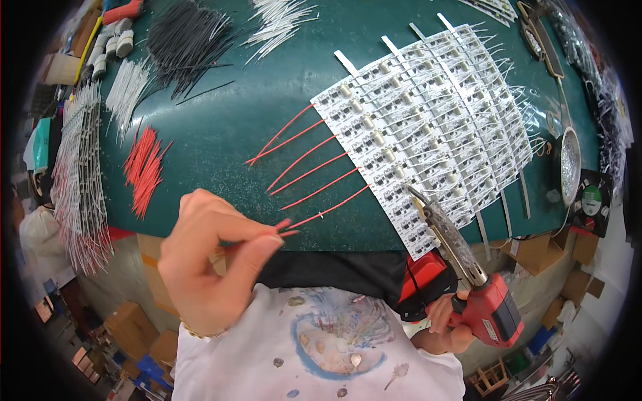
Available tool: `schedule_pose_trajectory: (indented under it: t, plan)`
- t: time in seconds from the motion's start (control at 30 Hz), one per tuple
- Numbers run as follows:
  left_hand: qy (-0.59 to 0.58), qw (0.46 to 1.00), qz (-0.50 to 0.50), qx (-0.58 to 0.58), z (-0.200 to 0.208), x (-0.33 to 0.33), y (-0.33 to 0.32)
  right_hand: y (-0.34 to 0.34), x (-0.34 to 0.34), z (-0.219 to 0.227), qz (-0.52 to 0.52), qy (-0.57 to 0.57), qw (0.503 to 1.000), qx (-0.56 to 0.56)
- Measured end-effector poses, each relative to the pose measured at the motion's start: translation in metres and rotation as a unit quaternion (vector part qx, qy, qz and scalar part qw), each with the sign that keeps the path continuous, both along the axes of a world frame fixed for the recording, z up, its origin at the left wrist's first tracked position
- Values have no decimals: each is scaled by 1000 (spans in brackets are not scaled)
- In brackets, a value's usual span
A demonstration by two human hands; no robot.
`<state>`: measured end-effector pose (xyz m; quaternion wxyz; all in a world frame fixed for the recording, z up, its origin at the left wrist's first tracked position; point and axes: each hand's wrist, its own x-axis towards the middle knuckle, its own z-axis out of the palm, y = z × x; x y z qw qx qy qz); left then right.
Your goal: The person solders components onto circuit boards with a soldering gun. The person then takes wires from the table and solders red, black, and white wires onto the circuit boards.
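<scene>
My left hand is closed in a pinch on short red wires, held just off the near edge of the green table. My right hand grips a red and black soldering gun by its handle. The gun's long metal nose points up and left, its tip over the near part of a white circuit board panel. Several red wires stick out from the panel's left edge. Whether the tip touches the board I cannot tell. Rows of white wires run across the panel's right part.
Bundles of red wires, white wires and black wires lie on the green table. A wired board stack hangs over the left edge. A metal dish stands at the right, beside a solder spool.
</scene>
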<state>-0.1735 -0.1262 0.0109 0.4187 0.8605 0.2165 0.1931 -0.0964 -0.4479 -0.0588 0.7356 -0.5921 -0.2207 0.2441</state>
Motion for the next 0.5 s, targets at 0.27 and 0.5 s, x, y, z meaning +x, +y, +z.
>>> schedule_pose_trajectory:
  t: [0.27, 0.5]
  plan:
    - [-39, 994, -29, 102, -56, 38, -45, -11, 0, -7, 80, -58, 995, 1]
    - [-50, 988, -14, 147, -59, 43, -50, -26, 9, -42, 173, -107, 947, 247]
